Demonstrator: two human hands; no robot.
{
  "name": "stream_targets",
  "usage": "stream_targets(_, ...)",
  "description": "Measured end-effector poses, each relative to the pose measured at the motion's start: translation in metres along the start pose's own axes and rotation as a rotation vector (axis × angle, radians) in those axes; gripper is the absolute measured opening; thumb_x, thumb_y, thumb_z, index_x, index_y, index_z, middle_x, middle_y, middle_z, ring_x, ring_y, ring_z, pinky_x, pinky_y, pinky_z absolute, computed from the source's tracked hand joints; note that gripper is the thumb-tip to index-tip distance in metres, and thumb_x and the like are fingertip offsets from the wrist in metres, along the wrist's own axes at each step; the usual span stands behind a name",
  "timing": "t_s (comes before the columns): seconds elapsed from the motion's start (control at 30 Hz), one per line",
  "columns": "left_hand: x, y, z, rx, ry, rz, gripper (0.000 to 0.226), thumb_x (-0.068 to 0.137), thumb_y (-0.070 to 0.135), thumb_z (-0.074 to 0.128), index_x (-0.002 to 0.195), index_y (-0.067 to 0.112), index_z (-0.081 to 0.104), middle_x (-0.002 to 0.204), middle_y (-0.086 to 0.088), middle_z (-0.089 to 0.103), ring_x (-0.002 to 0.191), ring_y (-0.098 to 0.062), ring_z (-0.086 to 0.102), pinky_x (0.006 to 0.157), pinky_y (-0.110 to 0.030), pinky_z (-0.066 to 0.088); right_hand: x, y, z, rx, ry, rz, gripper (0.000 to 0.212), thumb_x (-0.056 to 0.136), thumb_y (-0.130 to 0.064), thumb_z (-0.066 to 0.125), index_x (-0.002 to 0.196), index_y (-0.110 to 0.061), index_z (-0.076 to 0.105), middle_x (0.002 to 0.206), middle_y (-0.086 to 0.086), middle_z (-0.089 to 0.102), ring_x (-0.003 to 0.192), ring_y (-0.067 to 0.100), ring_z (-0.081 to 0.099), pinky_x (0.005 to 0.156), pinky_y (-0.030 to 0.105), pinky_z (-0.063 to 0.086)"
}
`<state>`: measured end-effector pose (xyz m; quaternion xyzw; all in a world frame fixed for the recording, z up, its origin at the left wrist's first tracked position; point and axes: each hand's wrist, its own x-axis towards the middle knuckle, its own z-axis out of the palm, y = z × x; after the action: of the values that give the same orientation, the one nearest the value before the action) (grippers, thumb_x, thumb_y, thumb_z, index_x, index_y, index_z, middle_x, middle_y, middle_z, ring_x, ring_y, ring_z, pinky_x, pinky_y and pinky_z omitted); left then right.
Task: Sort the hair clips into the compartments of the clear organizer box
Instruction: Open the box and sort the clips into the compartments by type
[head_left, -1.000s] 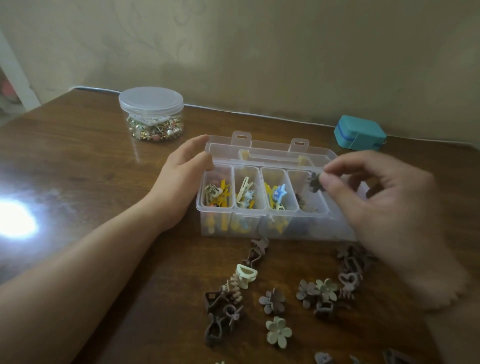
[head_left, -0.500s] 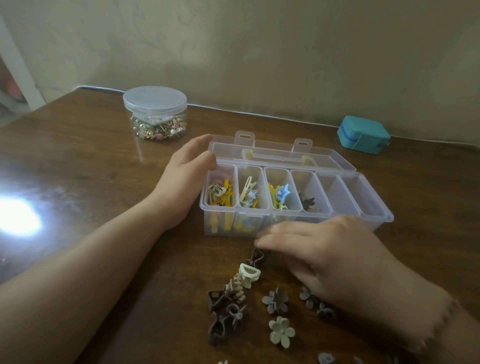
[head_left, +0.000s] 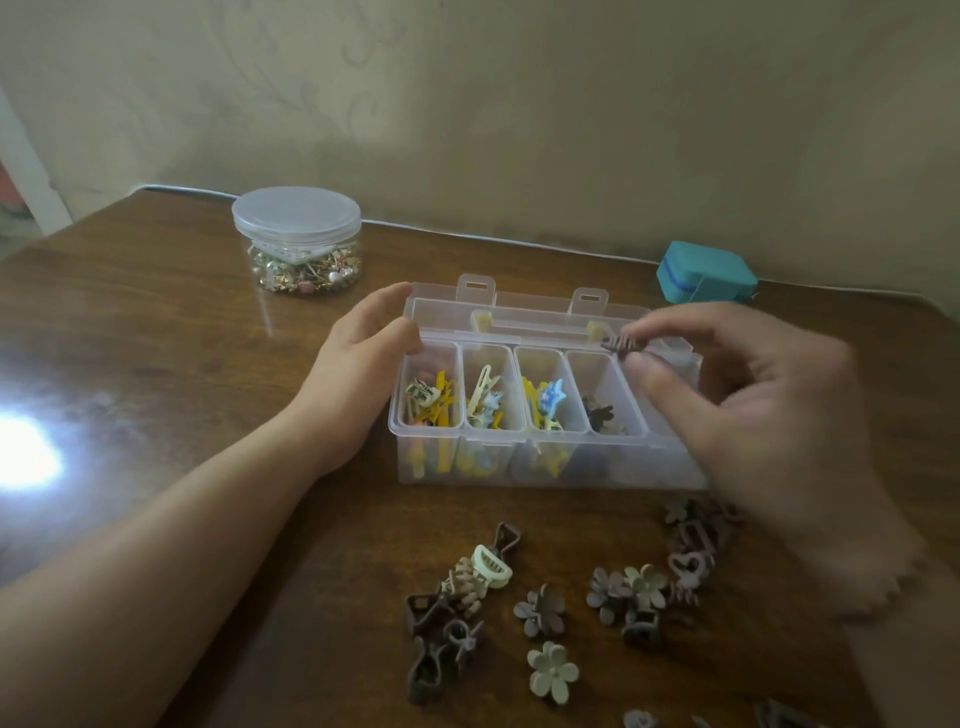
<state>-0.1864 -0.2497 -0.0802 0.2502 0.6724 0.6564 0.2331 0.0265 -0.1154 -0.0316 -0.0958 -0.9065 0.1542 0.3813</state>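
Observation:
The clear organizer box (head_left: 498, 467) stands open on the table, lid tipped back. Its three left compartments hold yellow, cream and blue clips; the fourth holds dark brown clips (head_left: 600, 413). My right hand (head_left: 753, 415) hovers over the box's right end and pinches a small brown claw clip (head_left: 618, 344) between thumb and forefinger above the fourth compartment. My left hand (head_left: 358, 374) rests against the box's left end, fingers relaxed along its side. Several loose brown, beige and cream flower and claw clips (head_left: 543, 610) lie on the table in front of the box.
A round clear jar (head_left: 297, 241) with a lid, full of small ornaments, stands at the back left. A teal case (head_left: 706, 273) sits at the back right by the wall. A bright light reflection (head_left: 23, 457) glares on the wooden table at left.
My right hand dropped to the loose clips in front of the box, took a brown claw clip, and rose back above the fourth compartment. The left hand stayed at the box.

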Motion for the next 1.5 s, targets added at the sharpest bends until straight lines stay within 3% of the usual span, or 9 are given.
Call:
stream_targets(0.17, -0.004, 0.003, 0.002, -0.019, 0.002, 0.011, 0.054, 0.092, 0.001, 0.046, 0.141, 0.021, 0.051, 0.1, 0.022, 0.061, 0.072, 0.017, 0.066, 0.061, -0.009, 0.052, -0.001, 0.003, 0.008, -0.093, -0.087, -0.046, 0.019, 0.085, -0.018, 0.068, 0.103, -0.013, 0.071, 0.102, -0.003, 0.071, 0.076, -0.029, 0.046, 0.066, -0.004, 0.037)
stream_targets(0.33, -0.003, 0.003, 0.001, -0.01, 0.002, 0.007, 0.054, 0.093, 0.001, 0.046, 0.143, 0.02, 0.05, 0.099, 0.019, 0.062, 0.072, 0.015, 0.067, 0.065, -0.012, 0.053, -0.014, -0.024, 0.015, -0.006, -0.484, -0.4, 0.027, 0.084, -0.02, 0.063, 0.109, -0.026, 0.071, 0.114, -0.014, 0.069, 0.081, -0.004, 0.066, 0.065, 0.015, 0.053)
stream_targets(0.47, -0.005, 0.005, 0.003, -0.014, 0.014, 0.006, 0.055, 0.093, 0.0, 0.045, 0.144, 0.019, 0.049, 0.095, 0.02, 0.059, 0.064, 0.018, 0.063, 0.055, -0.005, 0.048, -0.018, -0.023, 0.026, -0.132, -0.69, -0.417, 0.023, 0.087, -0.03, 0.069, 0.109, -0.036, 0.069, 0.108, -0.02, 0.069, 0.075, -0.002, 0.065, 0.056, 0.018, 0.05)
stream_targets(0.6, -0.007, 0.008, 0.005, -0.008, 0.013, 0.01, 0.056, 0.093, -0.002, 0.044, 0.145, 0.017, 0.048, 0.094, 0.021, 0.057, 0.061, 0.02, 0.061, 0.051, -0.003, 0.045, -0.014, -0.019, 0.015, 0.022, -0.474, -0.363, 0.018, 0.085, -0.025, 0.073, 0.102, -0.028, 0.071, 0.097, -0.016, 0.071, 0.074, -0.001, 0.067, 0.059, 0.023, 0.055)
stream_targets(0.67, -0.007, 0.007, 0.005, -0.01, 0.009, 0.005, 0.055, 0.093, -0.002, 0.043, 0.145, 0.017, 0.048, 0.093, 0.02, 0.058, 0.061, 0.019, 0.062, 0.052, -0.004, 0.046, -0.008, -0.02, 0.002, 0.115, -0.258, -0.229, 0.019, 0.084, -0.025, 0.071, 0.103, -0.023, 0.069, 0.091, -0.02, 0.068, 0.056, 0.001, 0.059, 0.048, 0.018, 0.049)
stream_targets(0.8, -0.006, 0.007, 0.004, 0.004, 0.014, 0.004, 0.055, 0.094, -0.002, 0.043, 0.145, 0.017, 0.048, 0.095, 0.022, 0.055, 0.061, 0.023, 0.059, 0.052, -0.002, 0.045, 0.003, -0.007, 0.0, -0.043, -0.012, -0.013, 0.021, 0.084, -0.029, 0.073, 0.103, -0.02, 0.071, 0.079, -0.037, 0.052, 0.05, 0.006, 0.05, 0.045, 0.011, 0.035)
stream_targets(1.03, -0.005, 0.006, 0.004, 0.014, 0.012, 0.008, 0.057, 0.093, -0.002, 0.043, 0.147, 0.016, 0.045, 0.1, 0.025, 0.052, 0.062, 0.028, 0.056, 0.052, 0.0, 0.043, -0.01, -0.019, 0.007, 0.044, -0.258, -0.191, 0.022, 0.087, -0.032, 0.063, 0.103, -0.019, 0.07, 0.094, -0.021, 0.064, 0.066, -0.014, 0.055, 0.058, 0.003, 0.044)
stream_targets(1.17, -0.005, 0.005, 0.005, 0.005, 0.021, 0.009, 0.056, 0.093, -0.003, 0.043, 0.146, 0.017, 0.047, 0.096, 0.023, 0.054, 0.059, 0.024, 0.058, 0.051, -0.001, 0.043, -0.019, -0.033, 0.02, -0.1, -0.648, -0.397, 0.023, 0.089, -0.039, 0.061, 0.112, -0.036, 0.067, 0.11, -0.02, 0.068, 0.075, -0.002, 0.065, 0.056, 0.025, 0.055)
stream_targets(1.5, -0.001, 0.001, 0.001, 0.032, -0.001, 0.004, 0.056, 0.092, 0.005, 0.046, 0.145, 0.024, 0.049, 0.104, 0.024, 0.056, 0.076, 0.018, 0.064, 0.067, -0.012, 0.051, -0.019, -0.029, 0.007, -0.017, -0.845, -0.261, 0.021, 0.09, -0.033, 0.06, 0.109, -0.039, 0.067, 0.104, -0.024, 0.066, 0.087, -0.008, 0.062, 0.067, 0.02, 0.052)
